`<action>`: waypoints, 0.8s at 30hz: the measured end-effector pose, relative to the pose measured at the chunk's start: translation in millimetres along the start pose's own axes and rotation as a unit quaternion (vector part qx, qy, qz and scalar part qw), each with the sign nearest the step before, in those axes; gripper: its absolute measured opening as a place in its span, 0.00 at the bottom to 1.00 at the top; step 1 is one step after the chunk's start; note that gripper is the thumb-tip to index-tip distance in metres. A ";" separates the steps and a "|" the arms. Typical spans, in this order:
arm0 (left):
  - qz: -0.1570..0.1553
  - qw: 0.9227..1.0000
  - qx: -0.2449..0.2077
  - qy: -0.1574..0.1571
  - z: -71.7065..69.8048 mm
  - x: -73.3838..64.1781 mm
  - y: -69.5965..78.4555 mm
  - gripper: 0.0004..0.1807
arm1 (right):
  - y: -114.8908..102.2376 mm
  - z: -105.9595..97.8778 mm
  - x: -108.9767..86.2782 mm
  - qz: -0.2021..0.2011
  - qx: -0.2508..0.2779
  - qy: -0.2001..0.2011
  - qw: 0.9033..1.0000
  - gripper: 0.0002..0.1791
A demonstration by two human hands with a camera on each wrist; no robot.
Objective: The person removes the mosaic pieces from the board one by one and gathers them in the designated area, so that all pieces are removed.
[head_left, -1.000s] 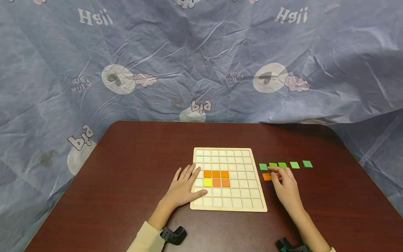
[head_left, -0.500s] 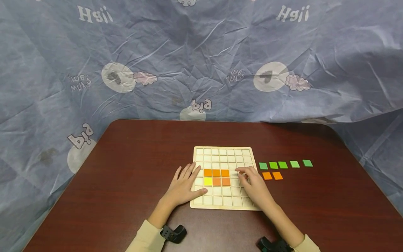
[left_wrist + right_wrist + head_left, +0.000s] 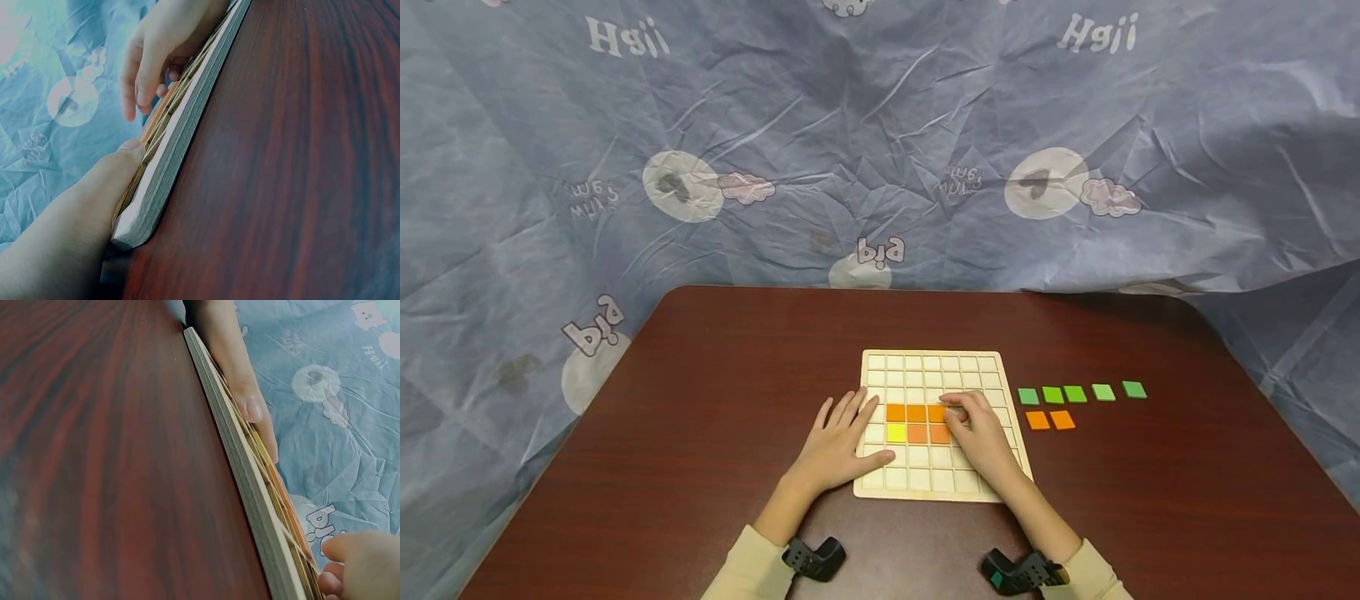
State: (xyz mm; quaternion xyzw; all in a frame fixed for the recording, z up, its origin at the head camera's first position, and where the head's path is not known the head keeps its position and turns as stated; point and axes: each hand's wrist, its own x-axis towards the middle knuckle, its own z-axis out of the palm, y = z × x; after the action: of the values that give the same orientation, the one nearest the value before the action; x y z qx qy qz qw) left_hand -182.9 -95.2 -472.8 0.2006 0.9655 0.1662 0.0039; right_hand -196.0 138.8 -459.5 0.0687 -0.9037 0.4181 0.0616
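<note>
A square pale wooden grid board (image 3: 925,479) lies on the table. A yellow tile (image 3: 896,432), orange tiles (image 3: 916,413) and salmon tiles (image 3: 917,433) sit in its cells in two rows. My left hand (image 3: 831,454) rests flat on the board's left edge, fingers spread and thumb over a lower cell. Above the right end of the tile rows is my right hand (image 3: 977,437), thumb and forefinger bent down close over the board. In the left wrist view the right fingers (image 3: 147,78) hang just over the tiles; I cannot tell whether they pinch one.
Right of the board lie two loose orange tiles (image 3: 1050,420) in a short row. Behind them several green tiles (image 3: 1075,394) form a spaced line. The dark red-brown table (image 3: 737,375) ends at a blue patterned cloth (image 3: 880,167).
My right hand has moved left from the loose orange tiles onto the board, stopping by the right end of the tile rows. My left hand has stayed in place.
</note>
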 end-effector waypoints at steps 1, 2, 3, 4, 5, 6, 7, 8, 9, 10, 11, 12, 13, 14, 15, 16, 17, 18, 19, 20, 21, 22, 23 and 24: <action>-0.001 1.000 0.001 0.001 -0.1 -0.1 0.0 0.47 | 0.8 0.2 0.1 0.000 0.001 0.001 1.000 0.13; -0.002 1.000 0.001 0.000 -0.2 -0.1 0.0 0.47 | 1.4 0.3 0.1 0.000 0.000 0.000 1.000 0.13; -0.003 1.000 0.002 0.000 -0.4 -0.1 0.3 0.47 | 1.7 0.2 0.0 -0.001 -0.002 -0.001 1.000 0.13; -0.003 1.000 0.004 -0.001 -0.2 0.0 0.2 0.47 | 1.9 0.3 -0.2 -0.001 -0.004 -0.002 1.000 0.13; -0.004 1.000 0.004 -0.003 -0.1 0.1 0.1 0.47 | 2.0 0.3 -0.5 -0.002 -0.007 -0.004 1.000 0.14; -0.005 1.000 0.004 -0.005 0.0 0.2 0.0 0.47 | 2.0 0.2 -0.7 -0.003 -0.009 -0.006 1.000 0.14; -0.006 1.000 0.004 -0.006 0.2 0.3 -0.1 0.47 | 2.1 0.2 -0.9 -0.003 -0.012 -0.008 1.000 0.15; -0.007 1.000 0.004 -0.008 0.4 0.3 -0.3 0.47 | 2.1 0.3 -1.0 -0.004 -0.016 -0.009 1.000 0.15; -0.007 1.000 0.004 -0.007 0.7 0.5 -0.4 0.47 | 2.1 0.4 -1.0 -0.009 -0.021 -0.010 1.000 0.16; -0.007 1.000 0.005 -0.008 0.9 0.6 -0.7 0.47 | 2.2 0.6 -0.9 -0.013 -0.027 -0.010 1.000 0.16; -0.007 1.000 0.004 -0.008 1.0 0.8 -0.8 0.47 | 2.3 0.8 -0.9 -0.019 -0.033 -0.010 0.999 0.16; -0.007 1.000 0.004 -0.007 1.0 1.0 -0.9 0.47 | 2.6 1.2 -0.6 -0.025 -0.040 -0.010 0.999 0.16; -0.006 1.000 0.004 -0.005 1.0 1.1 -1.0 0.47 | 2.8 1.5 -0.4 -0.031 -0.045 -0.009 0.998 0.16; -0.005 1.000 0.005 -0.003 0.9 1.2 -0.9 0.47 | 2.9 1.8 -0.2 -0.037 -0.050 -0.009 0.998 0.16; -0.005 1.000 0.005 -0.003 0.7 1.2 -0.8 0.47 | 3.2 2.1 0.0 -0.042 -0.054 -0.009 0.998 0.16; -0.005 1.000 0.005 -0.004 0.5 1.1 -0.7 0.47 | 3.3 2.3 0.1 -0.046 -0.057 -0.009 0.997 0.15; -0.006 1.000 0.005 -0.003 0.2 0.9 -0.4 0.47 | 3.4 2.5 0.2 -0.048 -0.058 -0.009 0.997 0.15; -0.006 1.000 0.005 -0.002 -0.2 0.7 -0.2 0.47 | 3.6 2.6 0.2 -0.048 -0.058 -0.009 0.997 0.15; -0.006 1.000 0.004 -0.002 -0.5 0.6 0.1 0.47 | 3.5 2.6 0.1 -0.047 -0.057 -0.009 0.997 0.14; -0.007 1.000 0.004 -0.003 -0.8 0.4 0.5 0.47 | 3.6 2.6 0.0 -0.047 -0.057 -0.008 0.997 0.14; -0.007 1.000 0.002 -0.004 -1.1 0.2 0.7 0.47 | 3.8 2.8 -0.2 -0.046 -0.057 -0.009 0.997 0.14; -0.008 1.000 0.000 -0.004 -1.4 0.0 0.9 0.47 | 4.0 3.0 -0.3 -0.044 -0.057 -0.009 0.997 0.13; -0.008 1.000 -0.001 -0.005 -1.6 -0.1 1.2 0.47 | 4.3 3.2 -0.5 -0.043 -0.057 -0.010 0.997 0.13; -0.008 1.000 -0.001 -0.005 -1.7 -0.2 1.3 0.47 | 4.3 3.2 -0.6 -0.041 -0.056 -0.010 0.998 0.13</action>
State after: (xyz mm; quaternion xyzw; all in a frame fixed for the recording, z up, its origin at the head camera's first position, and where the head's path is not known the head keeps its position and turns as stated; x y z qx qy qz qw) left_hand -182.2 -94.6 -470.8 0.1937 0.9668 0.1662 0.0105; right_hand -196.3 139.2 -464.8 0.1060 -0.9227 0.3634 0.0733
